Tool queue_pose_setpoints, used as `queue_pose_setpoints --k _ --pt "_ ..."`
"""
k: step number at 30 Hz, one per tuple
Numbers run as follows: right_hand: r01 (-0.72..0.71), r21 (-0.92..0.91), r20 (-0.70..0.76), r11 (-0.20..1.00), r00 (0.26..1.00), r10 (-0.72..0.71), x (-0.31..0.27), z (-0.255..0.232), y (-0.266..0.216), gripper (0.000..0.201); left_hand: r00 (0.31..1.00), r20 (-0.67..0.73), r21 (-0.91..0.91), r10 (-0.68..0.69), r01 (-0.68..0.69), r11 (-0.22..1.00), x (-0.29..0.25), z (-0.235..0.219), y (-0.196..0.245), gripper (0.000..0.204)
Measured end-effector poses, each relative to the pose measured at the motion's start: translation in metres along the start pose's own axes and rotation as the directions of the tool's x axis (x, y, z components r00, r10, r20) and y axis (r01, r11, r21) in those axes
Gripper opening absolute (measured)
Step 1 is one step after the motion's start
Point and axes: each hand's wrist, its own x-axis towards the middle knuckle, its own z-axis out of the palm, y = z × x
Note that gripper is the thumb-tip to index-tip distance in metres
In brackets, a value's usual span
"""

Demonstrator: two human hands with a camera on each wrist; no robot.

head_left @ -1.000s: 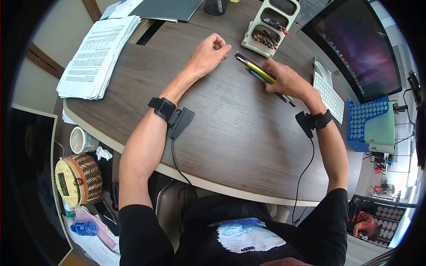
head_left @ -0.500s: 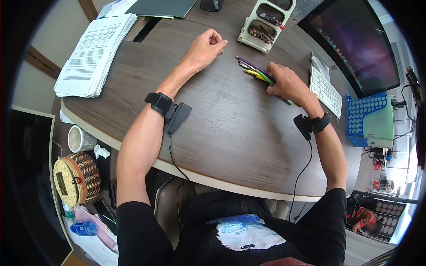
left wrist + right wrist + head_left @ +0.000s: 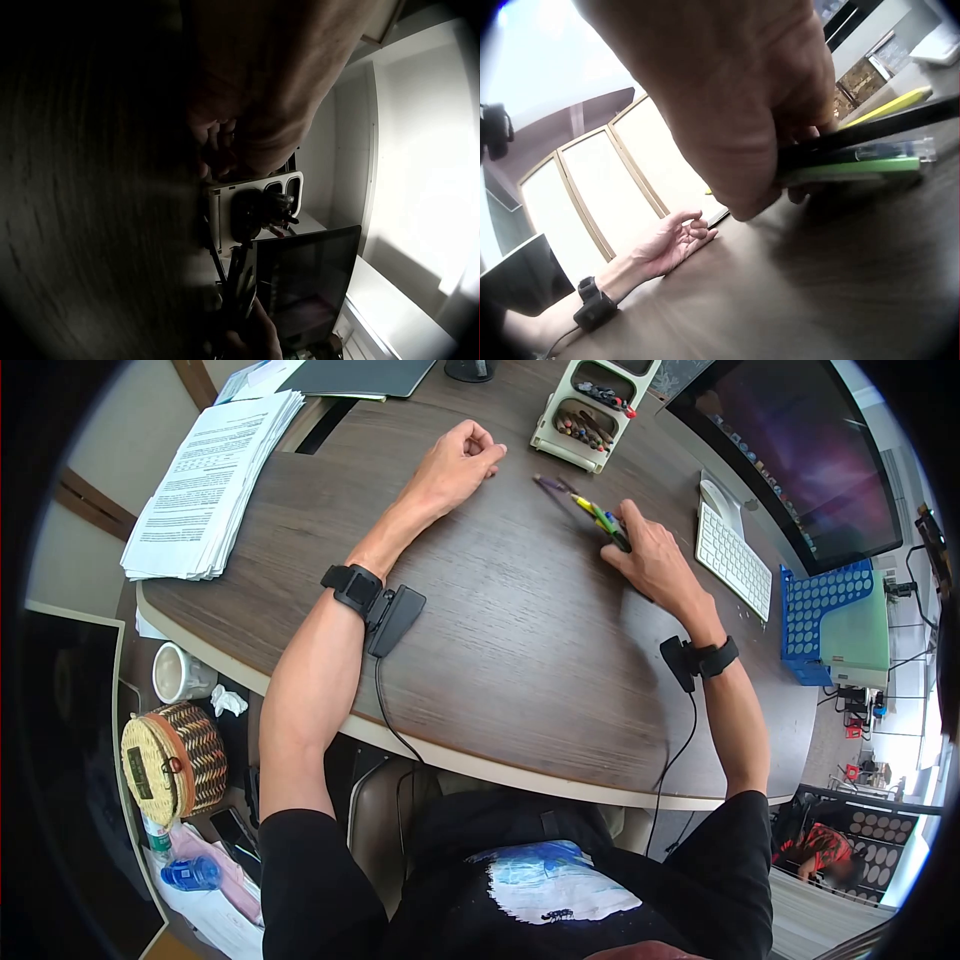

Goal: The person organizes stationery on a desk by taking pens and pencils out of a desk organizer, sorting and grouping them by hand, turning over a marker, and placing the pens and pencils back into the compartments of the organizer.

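Observation:
My right hand (image 3: 650, 555) grips a bundle of pens and pencils (image 3: 600, 518) between thumb and fingers, low over the desk. In the right wrist view a yellow pencil (image 3: 891, 106), a black pen (image 3: 904, 124) and a green pen (image 3: 889, 167) stick out past the palm; the fingertips are mostly hidden. Left of the bundle, my left hand (image 3: 452, 468) rests on the desk with loosely curled fingers and holds nothing. Beyond both hands stands a cream desk organizer (image 3: 568, 454), dark pens and pencils in its compartments.
A keyboard (image 3: 735, 560) and a monitor (image 3: 790, 470) stand to the right, with a blue file rack (image 3: 800, 620) nearer me. On the left lies a stack of printed paper (image 3: 210, 485). A black pen cup (image 3: 470, 368) is at the far edge of view. Cables hang from both wrist cameras.
The bundle in my right hand has turned and bunched together, its far ends now blurred with motion. My left hand stays resting in place while the head view shifts slightly.

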Motion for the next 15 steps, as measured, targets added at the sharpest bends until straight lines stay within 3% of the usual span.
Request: queue_pose_setpoints --k 4,7,8,10,11,12,14,15 --pt "-0.141 0.089 -0.035 0.986 0.989 0.145 -0.003 -0.003 -0.008 0.033 1.0 0.004 -0.009 0.002 -0.002 1.0 -0.002 -0.001 0.003 0.024" --pt "-0.314 0.431 0.033 0.846 0.942 0.334 -0.001 -0.014 -0.024 0.029 1.0 -0.004 -0.014 -0.002 0.002 1.0 0.0 0.0 0.003 0.024" --pt "-0.312 0.432 0.03 0.846 0.943 0.333 0.001 -0.015 -0.023 0.029 1.0 -0.006 -0.01 -0.003 0.003 1.0 0.0 0.0 0.003 0.024" --pt "-0.308 0.784 0.13 0.539 0.93 0.343 0.002 -0.016 -0.021 0.031 1.0 -0.005 -0.005 -0.006 0.006 1.0 -0.001 0.0 0.002 0.024" --pt "-0.19 0.895 0.07 0.404 0.953 0.294 0.001 -0.015 -0.025 0.032 1.0 -0.001 -0.005 -0.006 0.006 1.0 -0.002 0.001 0.003 0.025" --pt "-0.19 0.896 0.068 0.402 0.952 0.298 0.003 -0.013 -0.028 0.032 1.0 0.004 -0.004 -0.004 0.004 1.0 -0.003 0.001 0.004 0.025" --pt "0.113 0.98 -0.162 0.162 0.928 0.334 0.011 -0.01 -0.036 0.034 1.0 0.011 -0.008 -0.002 0.002 1.0 -0.003 0.001 0.007 0.025" --pt "0.188 0.968 -0.235 0.169 0.916 0.326 0.015 -0.013 -0.04 0.036 1.0 0.012 -0.016 -0.004 0.004 1.0 -0.004 0.0 0.007 0.025"
